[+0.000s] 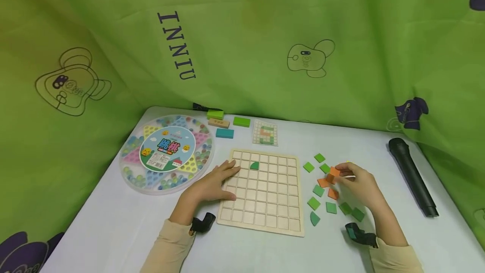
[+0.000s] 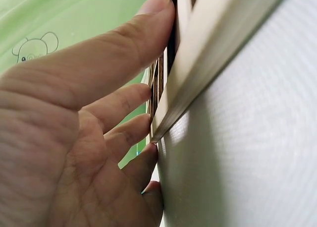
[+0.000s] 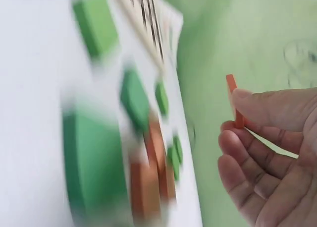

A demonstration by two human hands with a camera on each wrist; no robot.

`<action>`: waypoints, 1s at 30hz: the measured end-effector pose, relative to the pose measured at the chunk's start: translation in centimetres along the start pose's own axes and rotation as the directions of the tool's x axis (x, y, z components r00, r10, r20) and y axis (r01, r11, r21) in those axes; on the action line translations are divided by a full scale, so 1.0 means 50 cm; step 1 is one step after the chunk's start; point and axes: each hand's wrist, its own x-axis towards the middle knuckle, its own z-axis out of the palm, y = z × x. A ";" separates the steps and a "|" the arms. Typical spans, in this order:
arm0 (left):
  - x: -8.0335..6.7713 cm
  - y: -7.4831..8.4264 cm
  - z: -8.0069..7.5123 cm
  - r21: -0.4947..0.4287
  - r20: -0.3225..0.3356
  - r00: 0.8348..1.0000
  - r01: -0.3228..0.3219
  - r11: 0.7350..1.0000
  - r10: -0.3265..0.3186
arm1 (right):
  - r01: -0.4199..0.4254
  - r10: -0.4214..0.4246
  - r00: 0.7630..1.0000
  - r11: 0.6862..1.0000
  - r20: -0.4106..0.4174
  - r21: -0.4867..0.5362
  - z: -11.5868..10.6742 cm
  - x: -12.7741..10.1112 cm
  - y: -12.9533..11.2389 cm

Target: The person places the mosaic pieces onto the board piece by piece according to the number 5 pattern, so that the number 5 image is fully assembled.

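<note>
The left hand (image 1: 216, 184) lay flat with straight fingers on the left edge of the wooden grid board (image 1: 265, 197), which sat near the middle of the white table (image 1: 113, 218) and had one green piece (image 1: 254, 165) in a cell near its top left corner. The right hand (image 1: 360, 184) pinched an orange tile (image 1: 333, 174) between thumb and fingers, lifted a little above the loose green and orange tiles (image 1: 322, 193) scattered just right of the board. A round marble game box (image 1: 166, 151) stood near the left edge of the table, and a black microphone (image 1: 411, 176) lay near the right edge.
</note>
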 end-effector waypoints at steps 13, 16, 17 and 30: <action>0.000 0.001 -0.001 0.028 -0.003 1.000 -0.001 1.000 0.001 | 0.189 -0.204 0.978 0.952 0.040 0.240 0.150 0.053 -0.165; 0.000 0.000 0.000 0.030 -0.006 1.000 -0.005 1.000 0.005 | 0.191 -0.221 0.971 0.944 0.085 0.270 0.182 0.072 -0.195; 0.001 -0.001 0.000 0.028 -0.007 1.000 -0.004 1.000 0.005 | 0.189 -0.225 0.969 0.942 0.106 0.276 0.192 0.078 -0.203; 0.002 -0.003 0.001 0.030 -0.010 1.000 0.002 1.000 -0.001 | 0.257 -0.271 0.935 0.962 0.227 0.088 0.260 0.120 -0.253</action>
